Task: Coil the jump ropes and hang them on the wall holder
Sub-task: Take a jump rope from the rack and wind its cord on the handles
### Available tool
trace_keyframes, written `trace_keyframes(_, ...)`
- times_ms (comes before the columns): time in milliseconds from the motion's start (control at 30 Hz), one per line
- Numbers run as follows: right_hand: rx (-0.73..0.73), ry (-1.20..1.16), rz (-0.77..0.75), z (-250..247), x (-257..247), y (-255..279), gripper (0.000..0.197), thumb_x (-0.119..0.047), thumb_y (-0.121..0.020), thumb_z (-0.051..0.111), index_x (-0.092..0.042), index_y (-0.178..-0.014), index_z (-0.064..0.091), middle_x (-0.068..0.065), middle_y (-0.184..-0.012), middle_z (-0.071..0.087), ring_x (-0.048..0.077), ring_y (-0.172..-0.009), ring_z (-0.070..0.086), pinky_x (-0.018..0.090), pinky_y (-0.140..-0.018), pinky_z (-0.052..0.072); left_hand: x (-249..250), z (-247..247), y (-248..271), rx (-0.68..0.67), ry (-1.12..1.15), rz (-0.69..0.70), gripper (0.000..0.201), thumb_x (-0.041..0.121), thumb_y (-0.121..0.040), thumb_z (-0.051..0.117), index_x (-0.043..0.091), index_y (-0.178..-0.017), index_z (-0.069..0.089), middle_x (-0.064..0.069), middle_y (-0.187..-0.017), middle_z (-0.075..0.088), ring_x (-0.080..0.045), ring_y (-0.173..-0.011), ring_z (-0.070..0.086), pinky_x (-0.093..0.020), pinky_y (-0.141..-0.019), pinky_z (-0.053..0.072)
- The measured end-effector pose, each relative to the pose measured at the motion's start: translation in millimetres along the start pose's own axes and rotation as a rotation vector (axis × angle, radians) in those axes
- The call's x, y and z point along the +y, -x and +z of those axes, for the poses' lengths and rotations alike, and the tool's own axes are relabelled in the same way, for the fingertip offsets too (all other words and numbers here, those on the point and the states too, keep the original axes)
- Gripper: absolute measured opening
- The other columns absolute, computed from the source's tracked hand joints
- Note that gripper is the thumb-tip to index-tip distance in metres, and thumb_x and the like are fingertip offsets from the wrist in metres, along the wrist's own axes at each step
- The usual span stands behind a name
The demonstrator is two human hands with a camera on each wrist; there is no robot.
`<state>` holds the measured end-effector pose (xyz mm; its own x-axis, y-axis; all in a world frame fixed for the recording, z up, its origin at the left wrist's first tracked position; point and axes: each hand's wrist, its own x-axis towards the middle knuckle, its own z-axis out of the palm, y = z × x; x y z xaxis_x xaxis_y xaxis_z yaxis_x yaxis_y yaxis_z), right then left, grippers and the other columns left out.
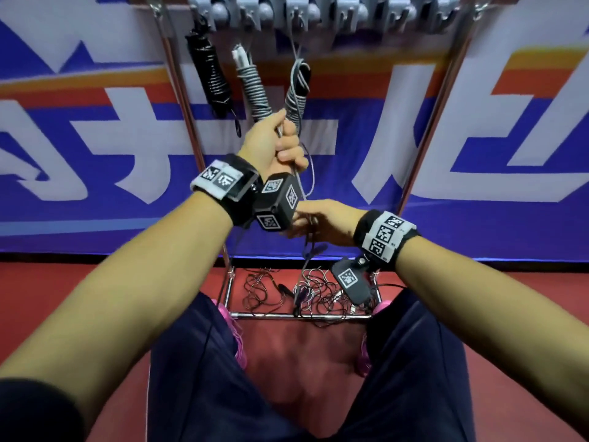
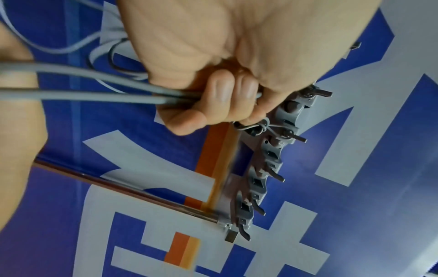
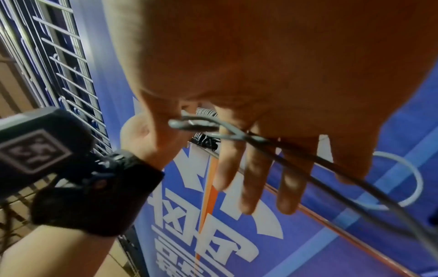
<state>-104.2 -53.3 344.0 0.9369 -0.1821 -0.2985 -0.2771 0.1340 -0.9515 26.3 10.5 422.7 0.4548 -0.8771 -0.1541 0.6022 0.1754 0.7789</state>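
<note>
**Desk:** Head view: where is the rope?

**Photographer:** The rope (image 1: pixel 295 97) hangs half-wound under the holder (image 1: pixel 318 14). It is third along, after a black coil (image 1: pixel 207 71) and a grey coil (image 1: pixel 253 87). The left hand (image 1: pixel 274 145) is clenched round its lower end, probably to keep the turns tight. The right hand (image 1: pixel 322 221), lower down, tends the loose tail. A tangled pile (image 1: pixel 306 291) lies on the floor inside the rack (image 1: pixel 299 315).

**Desk:** Left wrist?

**Photographer:** The fist is closed on the grey strands (image 2: pixel 94 88). A thin loop is caught on one hook (image 2: pixel 294 135), with spare hooks beyond it.

**Desk:** Right wrist?

**Photographer:** The fingers (image 3: pixel 228 168) are straight and loose, and the rope lies across them ungripped. The left wrist's camera (image 3: pixel 35 146) crowds that hand, and the trailing slack could snag.
</note>
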Motion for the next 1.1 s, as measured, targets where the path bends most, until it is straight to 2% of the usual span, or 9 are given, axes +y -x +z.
trace_keyframes(167,0.119,-0.059,-0.074,12,-19,-6,0.027,-0.030,-0.098,0.058,-0.010,-0.081,0.049,0.002,-0.056,0.055,0.019,-0.060,0.060,0.036,-0.075,0.047,16,-6,-5,0.157,0.037,0.070,0.053,0.047,-0.107,0.035,0.017,-0.064,0.043,0.004,-0.044,0.034,-0.013,-0.036,0.032,-0.025,-0.058,0.039)
trace_keyframes(300,0.182,-0.249,-0.143,15,-45,-7,0.029,-0.032,-0.106,0.045,-0.013,-0.084,0.051,-0.005,-0.049,0.029,0.011,-0.044,0.030,0.036,-0.066,0.051,5,-25,13,0.167,-0.325,0.050,0.068,0.075,-0.093,0.037,0.013,-0.101,0.065,-0.005,-0.083,0.069,-0.021,-0.071,0.067,-0.033,-0.071,0.052)
trace_keyframes(367,0.178,-0.406,-0.207,15,-60,-9,0.033,-0.032,-0.106,0.044,-0.016,-0.079,0.051,-0.005,-0.048,0.027,0.010,-0.042,0.028,0.031,-0.057,0.046,-15,-32,23,0.083,-0.433,0.009,0.069,0.079,-0.088,0.039,0.018,-0.097,0.071,-0.002,-0.081,0.068,-0.018,-0.067,0.062,-0.030,-0.065,0.045)
trace_keyframes(467,0.214,-0.571,-0.282,11,-81,-14,0.041,-0.037,-0.104,0.047,-0.019,-0.068,0.039,-0.004,-0.048,0.030,0.011,-0.042,0.033,0.026,-0.050,0.045,-54,-44,37,0.037,-0.618,-0.093,0.044,0.066,-0.090,0.047,0.028,-0.089,0.069,0.009,-0.074,0.068,-0.011,-0.068,0.068,-0.040,-0.087,0.045)
trace_keyframes(600,0.338,-0.488,-0.332,2,-93,-16,0.048,-0.047,-0.099,0.053,-0.018,-0.064,0.039,-0.001,-0.052,0.037,0.014,-0.048,0.041,0.030,-0.060,0.050,-84,-60,41,0.013,-0.564,-0.173,0.039,0.035,-0.106,0.046,0.010,-0.081,0.061,0.000,-0.051,0.056,-0.018,-0.047,0.058,-0.033,-0.066,0.046)
trace_keyframes(733,0.336,-0.065,-0.257,-4,-79,-14,0.048,-0.064,-0.085,0.060,-0.017,-0.083,0.055,0.001,-0.083,0.064,0.019,-0.078,0.058,0.034,-0.075,0.046,-67,-46,32,0.061,-0.312,-0.101,0.043,0.041,-0.108,0.038,0.017,-0.074,0.047,0.005,-0.046,0.026,-0.013,-0.038,0.028,-0.028,-0.053,0.040)
trace_keyframes(867,0.091,0.183,-0.117,0,-38,-14,0.042,-0.028,-0.085,0.072,-0.009,-0.116,0.053,0.009,-0.087,0.058,0.025,-0.078,0.054,0.038,-0.073,0.046,-37,-31,19,0.139,-0.120,0.008,0.044,0.044,-0.108,0.037,0.010,-0.083,0.053,-0.001,-0.048,0.037,-0.017,-0.043,0.035,-0.030,-0.055,0.044)
trace_keyframes(1000,0.125,0.232,-0.163,-2,-23,-15,0.022,-0.007,-0.097,0.059,-0.004,-0.119,0.055,0.000,-0.080,0.067,0.012,-0.066,0.061,0.029,-0.056,0.048,-25,-27,9,0.161,-0.093,0.027,0.050,0.050,-0.108,0.030,0.007,-0.103,0.056,-0.015,-0.066,0.059,-0.029,-0.059,0.063,-0.039,-0.060,0.057)
trace_keyframes(1100,0.115,0.224,-0.173,-9,-30,-13,0.013,-0.009,-0.102,0.051,-0.009,-0.094,0.061,-0.006,-0.077,0.070,0.005,-0.069,0.065,0.023,-0.052,0.047,-20,-25,4,0.209,-0.067,0.024,0.056,0.051,-0.108,0.027,0.009,-0.138,0.049,-0.031,-0.116,0.060,-0.043,-0.106,0.065,-0.051,-0.082,0.057)
